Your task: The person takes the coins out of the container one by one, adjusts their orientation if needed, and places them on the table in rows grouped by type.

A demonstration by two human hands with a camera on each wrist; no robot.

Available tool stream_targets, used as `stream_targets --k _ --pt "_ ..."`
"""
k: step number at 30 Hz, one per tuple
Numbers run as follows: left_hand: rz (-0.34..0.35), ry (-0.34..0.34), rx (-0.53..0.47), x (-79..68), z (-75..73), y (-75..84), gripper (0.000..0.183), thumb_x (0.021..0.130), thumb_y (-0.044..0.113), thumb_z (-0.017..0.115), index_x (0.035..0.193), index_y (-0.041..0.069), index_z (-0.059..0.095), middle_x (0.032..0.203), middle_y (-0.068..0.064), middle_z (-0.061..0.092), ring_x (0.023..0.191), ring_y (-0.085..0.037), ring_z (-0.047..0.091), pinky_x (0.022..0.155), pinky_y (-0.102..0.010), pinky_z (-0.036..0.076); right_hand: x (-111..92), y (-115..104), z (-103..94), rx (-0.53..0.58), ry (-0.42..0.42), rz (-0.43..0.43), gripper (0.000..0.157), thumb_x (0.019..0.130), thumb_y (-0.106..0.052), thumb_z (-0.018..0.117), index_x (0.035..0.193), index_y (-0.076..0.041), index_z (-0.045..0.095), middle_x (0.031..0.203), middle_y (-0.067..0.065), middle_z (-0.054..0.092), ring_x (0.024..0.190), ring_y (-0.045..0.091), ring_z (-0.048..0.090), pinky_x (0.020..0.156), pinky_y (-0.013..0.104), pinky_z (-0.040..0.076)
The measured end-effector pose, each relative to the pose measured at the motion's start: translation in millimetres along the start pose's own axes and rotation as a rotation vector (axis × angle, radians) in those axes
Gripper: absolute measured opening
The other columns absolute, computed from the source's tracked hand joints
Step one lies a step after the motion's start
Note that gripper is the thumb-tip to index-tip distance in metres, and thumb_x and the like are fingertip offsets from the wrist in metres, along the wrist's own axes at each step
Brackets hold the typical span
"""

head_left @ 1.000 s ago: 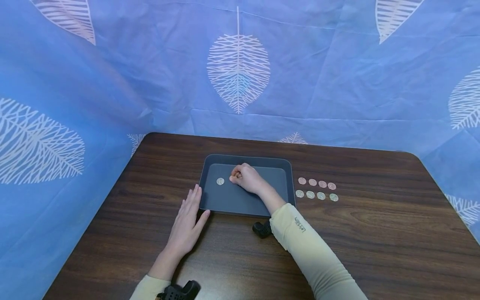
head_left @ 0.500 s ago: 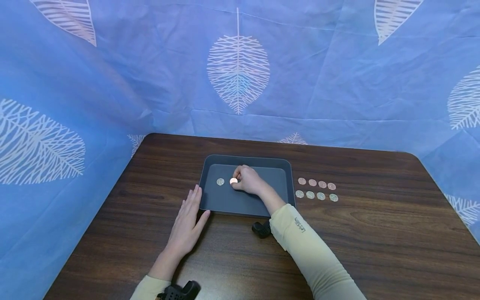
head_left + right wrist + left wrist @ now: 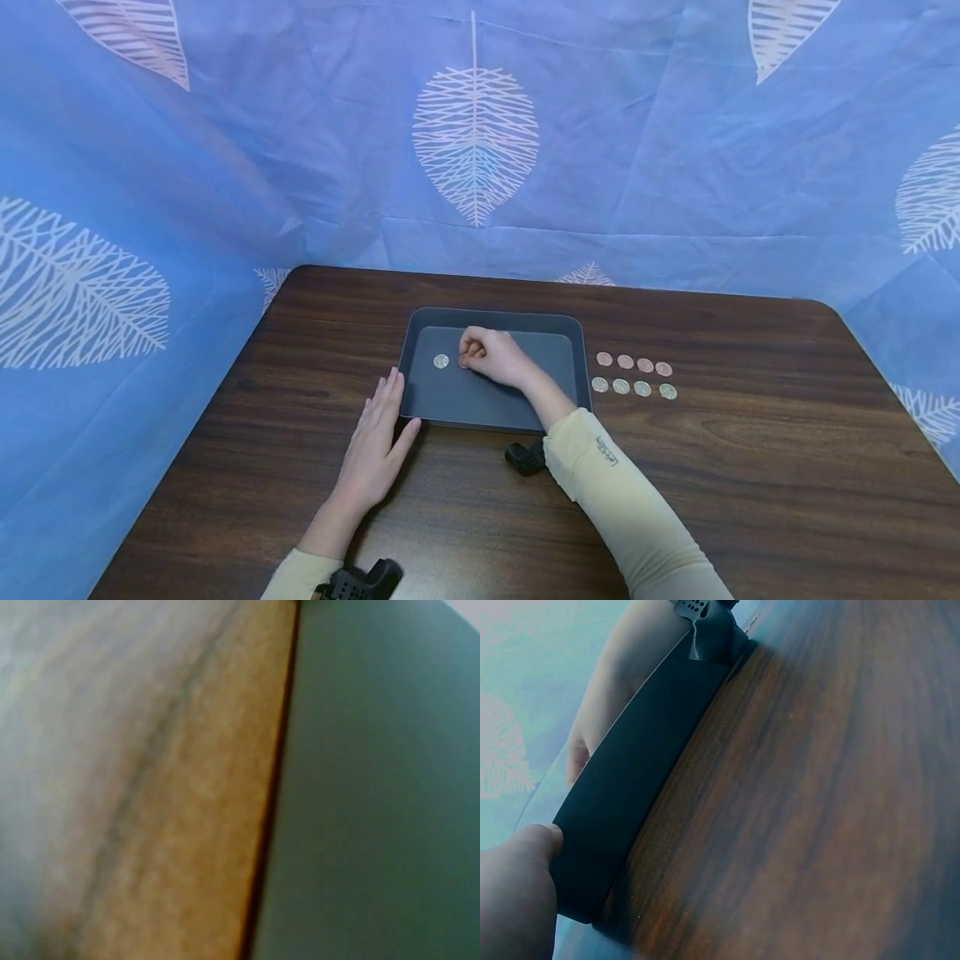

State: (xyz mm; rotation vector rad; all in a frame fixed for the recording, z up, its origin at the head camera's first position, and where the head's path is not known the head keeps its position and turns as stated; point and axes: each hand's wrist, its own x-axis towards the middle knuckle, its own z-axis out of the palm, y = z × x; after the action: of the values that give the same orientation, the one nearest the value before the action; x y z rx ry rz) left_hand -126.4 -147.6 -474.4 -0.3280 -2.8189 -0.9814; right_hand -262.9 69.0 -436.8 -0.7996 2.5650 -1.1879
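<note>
A dark grey rectangular tray (image 3: 517,408) lies on the wooden table, with a silver coin (image 3: 441,361) in its left half. Just right of that coin, my right hand (image 3: 497,354) reaches low into the tray. Its thumb and fingertips pinch a copper-coloured coin (image 3: 462,364), mostly hidden by the fingers. My left hand (image 3: 371,454) rests with straight fingers against the tray's left front corner. In the left wrist view, the left thumb (image 3: 532,847) touches the tray's wall (image 3: 630,772). Blurred tray wall (image 3: 367,787) and table fill the right wrist view; no hand shows there.
To the right of the tray, several copper-coloured coins (image 3: 626,362) form a row on the table (image 3: 750,467). A row of several silver coins (image 3: 621,387) lies nearer to me. A blue cloth (image 3: 637,167) with white leaf prints hangs behind the table.
The copper-coloured coin showed plainly at my right fingertips half a second ago; the curled fingers now cover most of it. The left hand and tray stay in place.
</note>
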Motion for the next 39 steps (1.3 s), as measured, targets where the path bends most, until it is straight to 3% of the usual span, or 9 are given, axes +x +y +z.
stream_targets --k 8,15,22,33,39 --pt "0.006 0.007 0.002 -0.3 -0.5 0.8 0.066 0.102 0.045 0.037 0.154 0.011 0.015 0.159 0.002 0.009 0.145 -0.023 0.010 0.115 -0.047 0.011 -8.8 -1.3 -13.6 0.013 0.041 -0.021 0.016 0.094 -0.010 0.062 0.107 -0.003 0.068 0.094 0.003 0.069 0.083 0.015 0.063 0.074 0.031 0.052" --pt "0.020 0.019 -0.002 -0.9 0.1 0.1 0.065 0.102 0.040 0.041 0.154 0.011 0.016 0.159 0.001 0.010 0.145 -0.022 0.010 0.115 -0.048 0.012 -26.1 6.2 -38.5 0.007 0.097 0.023 0.017 0.094 -0.013 0.062 0.107 -0.003 0.068 0.092 0.003 0.068 0.080 0.016 0.062 0.074 0.034 0.051" --pt "0.012 0.018 -0.003 -1.2 0.7 0.0 0.064 0.102 0.036 0.044 0.154 0.011 0.016 0.159 -0.001 0.011 0.145 -0.023 0.010 0.115 -0.048 0.011 -52.7 19.0 -69.3 -0.032 0.170 0.073 0.016 0.095 -0.013 0.061 0.107 -0.006 0.067 0.097 0.006 0.067 0.086 0.021 0.063 0.074 0.038 0.052" --pt "0.004 0.013 -0.004 -0.8 1.4 0.1 0.064 0.102 0.036 0.044 0.154 0.012 0.016 0.159 0.003 0.009 0.145 -0.023 0.010 0.115 -0.048 0.011 -98.7 47.2 -112.3 -0.092 0.360 0.141 0.018 0.093 -0.015 0.063 0.108 -0.005 0.066 0.099 0.011 0.070 0.088 0.026 0.065 0.076 0.043 0.053" --pt "0.002 0.017 -0.006 -1.5 1.6 -0.4 0.065 0.102 0.039 0.042 0.154 0.012 0.016 0.159 0.002 0.009 0.145 -0.023 0.010 0.115 -0.047 0.011 -126.8 65.3 -133.5 -0.154 0.404 0.218 0.021 0.094 -0.020 0.063 0.107 -0.004 0.065 0.100 0.014 0.068 0.091 0.030 0.064 0.077 0.047 0.051"
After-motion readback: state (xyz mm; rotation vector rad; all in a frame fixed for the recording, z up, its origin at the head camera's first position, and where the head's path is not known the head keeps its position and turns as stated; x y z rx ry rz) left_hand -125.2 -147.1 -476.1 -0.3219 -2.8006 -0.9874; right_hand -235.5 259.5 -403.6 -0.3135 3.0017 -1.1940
